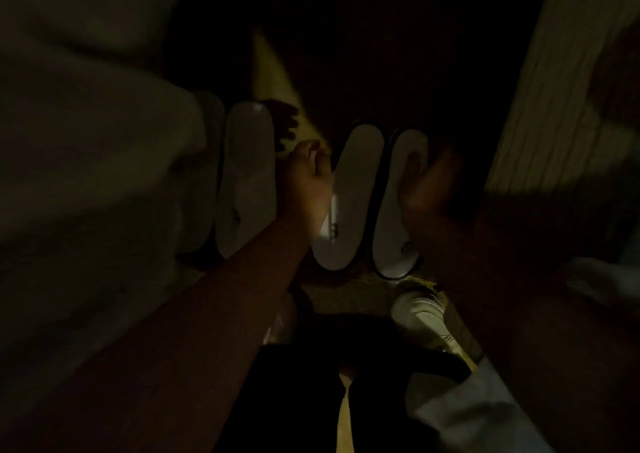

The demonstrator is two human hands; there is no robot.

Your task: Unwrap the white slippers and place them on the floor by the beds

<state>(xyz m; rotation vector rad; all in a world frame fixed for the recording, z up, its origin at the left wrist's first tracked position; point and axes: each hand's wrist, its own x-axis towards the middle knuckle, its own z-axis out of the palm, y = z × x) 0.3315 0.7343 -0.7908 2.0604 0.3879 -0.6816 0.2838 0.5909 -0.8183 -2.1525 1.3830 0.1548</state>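
The room is very dark. Three white slippers lie flat on the floor between two beds, toes pointing away from me. The left slipper (247, 179) lies beside the left bed's hanging sheet, with another slipper (212, 175) half hidden under the sheet. The middle slipper (349, 196) and right slipper (398, 210) lie side by side. My left hand (306, 179) is low between the left and middle slippers, fingers curled, and its grip is unclear. My right hand (429, 182) is at the right slipper's outer edge, with the thumb lying over it.
White bedding (86, 141) hangs at the left. A striped bed cover (554, 89) rises on the right. My pale shoe (420, 314) and dark trousers (304, 383) are just below the slippers. Pale cloth or wrapping (485, 418) lies at the bottom right.
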